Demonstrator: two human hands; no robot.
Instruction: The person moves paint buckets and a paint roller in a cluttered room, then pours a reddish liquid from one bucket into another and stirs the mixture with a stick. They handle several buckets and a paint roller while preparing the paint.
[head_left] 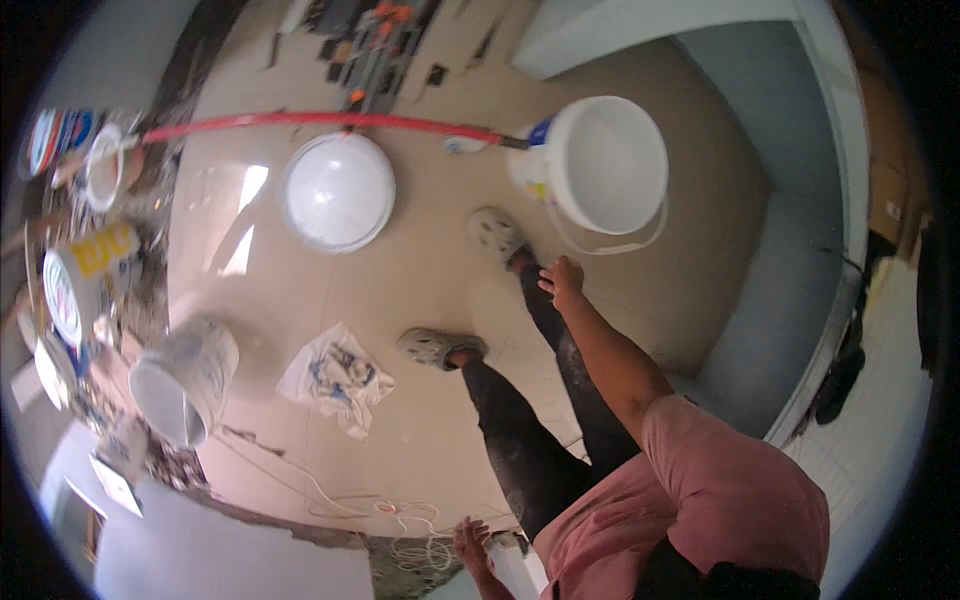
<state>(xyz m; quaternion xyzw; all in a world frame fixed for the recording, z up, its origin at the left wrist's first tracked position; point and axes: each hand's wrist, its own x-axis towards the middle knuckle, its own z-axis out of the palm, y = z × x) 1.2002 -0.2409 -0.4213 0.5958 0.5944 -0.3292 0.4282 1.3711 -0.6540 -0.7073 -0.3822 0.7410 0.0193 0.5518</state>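
Below, on a beige floor (430, 285), an open white bucket (605, 165) stands just beyond the person's right hand (563, 280), its fingers loosely bent; whether they close fully, I cannot tell. The left hand (472, 543) is spread near a coiled pale cable (434, 553). A round white lid (340, 192) shows left of the bucket.
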